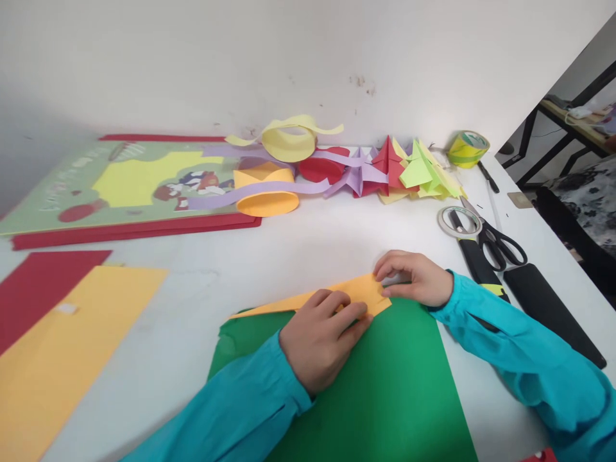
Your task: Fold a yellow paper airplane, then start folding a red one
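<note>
A strip of folded orange paper [360, 286] lies across the top of a green sheet [389, 385], narrowing to a point at its left end. My left hand [325, 333] rests on the strip with bent fingers, pressing it down near the middle. At the strip's right end, my right hand [414, 279] pinches the edge between thumb and fingers. The underside of the strip and part of its lower edge are hidden by my left hand.
Scissors [498, 244], a tape roll [459, 222] and a black cutter [474, 260] lie at right. Behind stand folded paper stars [360, 173], paper rings [267, 204] and yellow tape [468, 149]. Orange sheets [91, 333] and a green picture board [72, 186] are at left.
</note>
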Demonstrator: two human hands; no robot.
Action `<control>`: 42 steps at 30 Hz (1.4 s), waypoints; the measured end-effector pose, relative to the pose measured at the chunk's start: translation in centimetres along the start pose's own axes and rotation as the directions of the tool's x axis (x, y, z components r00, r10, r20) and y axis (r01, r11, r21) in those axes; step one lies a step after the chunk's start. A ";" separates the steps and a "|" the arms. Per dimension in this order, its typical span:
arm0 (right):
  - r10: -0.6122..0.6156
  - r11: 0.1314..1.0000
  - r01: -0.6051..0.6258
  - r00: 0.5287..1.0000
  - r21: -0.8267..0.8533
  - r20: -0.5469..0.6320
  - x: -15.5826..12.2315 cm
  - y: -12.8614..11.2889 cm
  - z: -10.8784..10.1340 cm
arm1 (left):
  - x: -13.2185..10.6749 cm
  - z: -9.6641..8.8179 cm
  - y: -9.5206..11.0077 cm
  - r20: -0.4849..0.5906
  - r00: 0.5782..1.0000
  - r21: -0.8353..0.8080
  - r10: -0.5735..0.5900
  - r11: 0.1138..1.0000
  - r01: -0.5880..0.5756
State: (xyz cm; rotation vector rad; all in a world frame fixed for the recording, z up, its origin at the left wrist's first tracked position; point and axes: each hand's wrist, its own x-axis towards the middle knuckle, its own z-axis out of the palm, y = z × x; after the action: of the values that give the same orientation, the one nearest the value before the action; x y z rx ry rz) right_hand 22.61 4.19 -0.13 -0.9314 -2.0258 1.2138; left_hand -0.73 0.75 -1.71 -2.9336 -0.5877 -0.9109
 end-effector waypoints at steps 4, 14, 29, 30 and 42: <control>-0.029 0.996 0.031 0.999 -0.078 0.016 0.0 -0.3 0.3 | -0.1 0.0 0.1 0.000 1.000 0.049 0.016 0.999 -0.016; -0.067 0.981 0.073 0.997 -0.178 0.035 0.0 -0.5 0.4 | -0.1 0.3 0.3 -0.006 0.998 -0.036 0.060 0.998 -0.060; -0.056 0.981 0.085 0.984 -0.172 0.166 0.2 -0.9 -0.1 | 0.4 -0.7 0.9 0.011 0.993 0.053 0.116 0.992 -0.117; -0.051 0.982 0.080 0.984 -0.173 0.168 0.2 -0.8 -0.1 | 0.4 -1.0 1.0 0.048 0.992 0.057 0.119 0.991 -0.121; -0.087 0.976 0.106 0.991 -0.192 0.106 0.1 -0.8 0.5 | 0.9 -1.8 2.2 0.161 0.984 0.059 0.074 0.995 -0.085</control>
State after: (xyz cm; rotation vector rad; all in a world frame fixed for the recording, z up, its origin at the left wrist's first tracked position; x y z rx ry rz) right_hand 21.96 3.74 0.37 -0.8677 -2.2733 1.0380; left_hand -0.28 -1.19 0.48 -2.9642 -0.4910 -0.6417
